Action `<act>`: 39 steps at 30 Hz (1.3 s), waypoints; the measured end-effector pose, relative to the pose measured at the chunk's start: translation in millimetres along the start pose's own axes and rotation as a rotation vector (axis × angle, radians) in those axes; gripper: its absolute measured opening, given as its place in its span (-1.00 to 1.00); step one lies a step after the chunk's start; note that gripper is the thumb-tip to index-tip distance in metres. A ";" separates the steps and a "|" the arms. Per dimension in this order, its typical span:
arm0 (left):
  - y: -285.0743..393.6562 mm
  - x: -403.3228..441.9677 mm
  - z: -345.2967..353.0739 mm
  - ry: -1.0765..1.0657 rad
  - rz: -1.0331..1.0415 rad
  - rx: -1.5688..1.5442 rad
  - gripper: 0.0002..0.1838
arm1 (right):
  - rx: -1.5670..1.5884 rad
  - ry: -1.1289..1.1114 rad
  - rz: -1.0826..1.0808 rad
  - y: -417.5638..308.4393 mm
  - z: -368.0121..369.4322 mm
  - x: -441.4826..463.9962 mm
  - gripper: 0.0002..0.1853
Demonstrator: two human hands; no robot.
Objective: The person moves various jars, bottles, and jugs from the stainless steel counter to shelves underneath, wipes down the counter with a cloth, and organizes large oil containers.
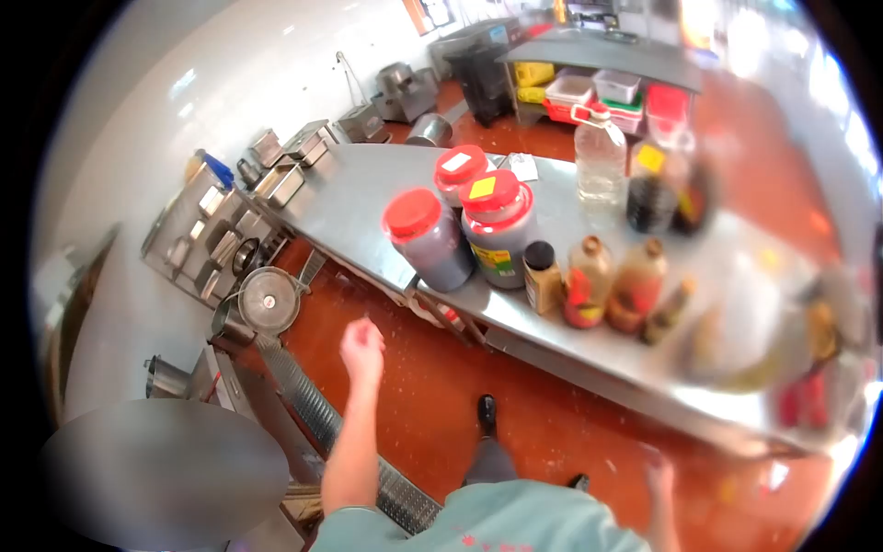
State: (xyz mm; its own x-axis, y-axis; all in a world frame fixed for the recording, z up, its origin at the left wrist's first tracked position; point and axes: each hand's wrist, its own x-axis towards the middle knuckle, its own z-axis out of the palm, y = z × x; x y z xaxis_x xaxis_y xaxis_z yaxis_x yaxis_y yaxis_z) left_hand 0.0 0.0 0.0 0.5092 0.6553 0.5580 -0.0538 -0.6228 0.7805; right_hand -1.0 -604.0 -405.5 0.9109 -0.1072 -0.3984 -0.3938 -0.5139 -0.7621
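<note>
My left hand (362, 350) is in front of me over the red floor, its fingers curled in, with nothing seen in them. It is apart from the steel table (359, 198). My right hand (659, 467) hangs low at the right, smeared by motion, so its fingers cannot be made out. Nearest to my left hand on the table are large jars with red lids, among them a dark-filled jar (437, 247) and a jar with a yellow label (501, 230). Beside them stand a black-capped bottle (543, 281) and two sauce bottles, one (587, 285) left of the other (636, 287).
A clear jug (601, 166) and a dark jug (651, 198) stand farther back on the table. Metal drain grating (308, 400) runs along the floor at left. Pans and a round strainer (269, 301) are by the left wall. Another table (598, 53) stands beyond.
</note>
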 end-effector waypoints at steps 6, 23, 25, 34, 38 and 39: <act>-68.7 119.2 158.6 -0.319 -0.186 -0.215 -0.78 | -0.103 0.014 0.153 -21.9 -50.6 -7.8 -0.69; -142.0 283.3 377.9 -1.255 -0.518 -0.058 -0.50 | -0.068 0.148 0.202 -259.3 153.6 -41.4 -0.69; -133.6 294.4 383.8 -1.216 -0.504 0.002 -0.64 | -0.033 0.155 0.156 -271.6 180.0 -23.1 -0.69; -96.1 308.5 396.4 -1.323 -0.091 0.093 -0.77 | 0.248 0.183 0.057 -414.7 240.8 13.2 -0.66; -101.5 305.1 394.6 -1.361 -0.479 -0.240 -0.81 | 0.212 0.220 0.052 -439.8 255.3 21.2 -0.64; -99.2 303.5 392.8 -1.354 -0.663 -0.369 -0.82 | 0.209 0.242 0.056 -443.5 257.5 21.5 -0.64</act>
State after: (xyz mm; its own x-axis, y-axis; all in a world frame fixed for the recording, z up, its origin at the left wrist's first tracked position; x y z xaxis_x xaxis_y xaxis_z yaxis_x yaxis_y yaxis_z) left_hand 497.2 92.8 -18.8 0.8846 -0.2275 -0.4070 0.3898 -0.1183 0.9133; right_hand 161.5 -159.2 -207.4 0.8802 -0.3426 -0.3285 -0.4377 -0.3181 -0.8410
